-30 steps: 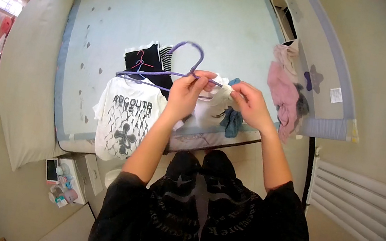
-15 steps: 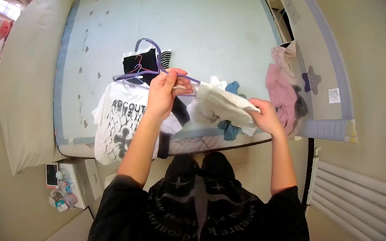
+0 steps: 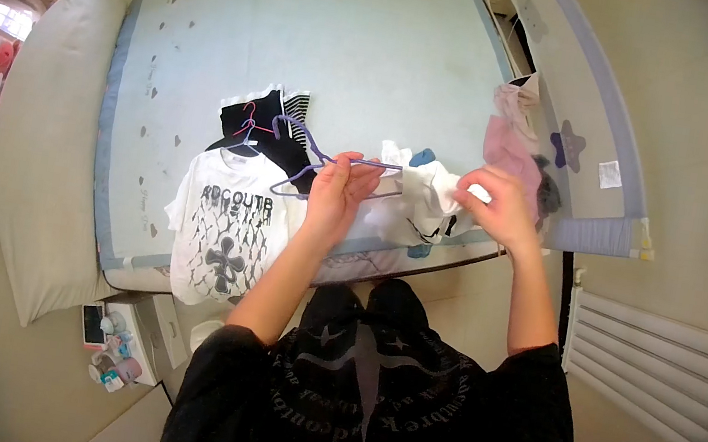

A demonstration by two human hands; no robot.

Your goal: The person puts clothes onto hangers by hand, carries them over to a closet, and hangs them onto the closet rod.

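My left hand (image 3: 341,196) is closed around a purple clothes hanger (image 3: 319,157), whose hook points away to the left. The hanger's right end goes into a white garment (image 3: 427,197), bunched up above the bed's near edge. At the right side of that cloth, my right hand (image 3: 502,208) pinches it between thumb and fingers. Left of the hanger lies a white printed T-shirt (image 3: 232,212) with a blue hanger at its neck. Black clothing (image 3: 250,119) with a red hanger and a striped piece lies just beyond it.
The bed (image 3: 352,47) has a pale blue cover. Pink clothing (image 3: 511,148) lies at its right, beside a padded bed rail (image 3: 599,235). A white radiator (image 3: 654,357) stands on the right. A small cabinet (image 3: 141,326) with items on top is at lower left.
The purple hanger and my left hand have moved right and slightly nearer. The white garment has gone from stretched out to bunched along the hanger's right end. My right hand has shifted slightly.
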